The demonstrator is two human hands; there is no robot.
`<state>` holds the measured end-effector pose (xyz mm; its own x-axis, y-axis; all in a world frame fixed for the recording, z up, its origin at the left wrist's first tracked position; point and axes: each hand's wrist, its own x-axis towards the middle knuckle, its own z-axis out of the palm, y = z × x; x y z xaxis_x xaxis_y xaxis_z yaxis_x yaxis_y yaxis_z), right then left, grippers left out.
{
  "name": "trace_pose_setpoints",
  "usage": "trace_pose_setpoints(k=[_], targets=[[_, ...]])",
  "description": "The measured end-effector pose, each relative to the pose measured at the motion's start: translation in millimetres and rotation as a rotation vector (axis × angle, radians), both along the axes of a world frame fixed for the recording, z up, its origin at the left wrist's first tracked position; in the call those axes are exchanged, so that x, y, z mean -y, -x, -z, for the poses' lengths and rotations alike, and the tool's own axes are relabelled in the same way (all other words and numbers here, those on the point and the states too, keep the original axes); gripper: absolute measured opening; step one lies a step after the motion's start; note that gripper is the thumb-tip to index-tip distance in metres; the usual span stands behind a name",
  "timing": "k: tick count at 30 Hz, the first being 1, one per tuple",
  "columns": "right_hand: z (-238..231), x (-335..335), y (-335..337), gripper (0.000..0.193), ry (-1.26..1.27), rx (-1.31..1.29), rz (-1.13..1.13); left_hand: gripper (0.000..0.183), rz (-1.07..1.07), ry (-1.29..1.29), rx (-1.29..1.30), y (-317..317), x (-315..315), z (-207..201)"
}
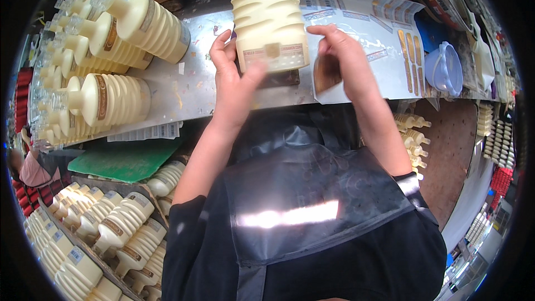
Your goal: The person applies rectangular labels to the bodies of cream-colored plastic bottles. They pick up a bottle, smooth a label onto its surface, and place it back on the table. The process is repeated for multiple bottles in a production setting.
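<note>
A large cream-coloured bottle [270, 14] with wavy ridges stands over the bench in front of me. It has a gold-brown label near its far end and a printed strip near its near end. My left hand [231, 67] is closed at the lower left of the bottle, its thumb blurred against the printed strip. To the right of the bottle, my right hand [346, 56] grips a flat brown piece [327, 74], like a scraper. That hand's forefinger points toward the bottle's lower right side.
Several similar bottles [153, 28] crowd the left of the metal bench [192, 72]. A label sheet [384, 39] with gold strips lies at the right, beside a pale blue bucket [444, 69]. Below left are a green board [122, 159] and boxes of bottles [122, 223].
</note>
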<state>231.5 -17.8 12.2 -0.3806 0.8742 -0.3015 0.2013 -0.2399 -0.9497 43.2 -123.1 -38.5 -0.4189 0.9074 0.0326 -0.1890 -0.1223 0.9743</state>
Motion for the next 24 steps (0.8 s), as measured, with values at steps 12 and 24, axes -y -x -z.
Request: trace_pose_setpoints(k=[12, 24], targets=[[-42.4, 19.0, 28.6, 0.025, -1.221, 0.522, -0.111, 0.079, 0.014, 0.039, -0.093, -1.3, -0.5, -3.7], [0.0, 32.0, -10.3, 0.029, -0.387, 0.364, 0.001, 0.072, -0.113, -0.081, -0.172, -9.2, -13.0, 15.0]])
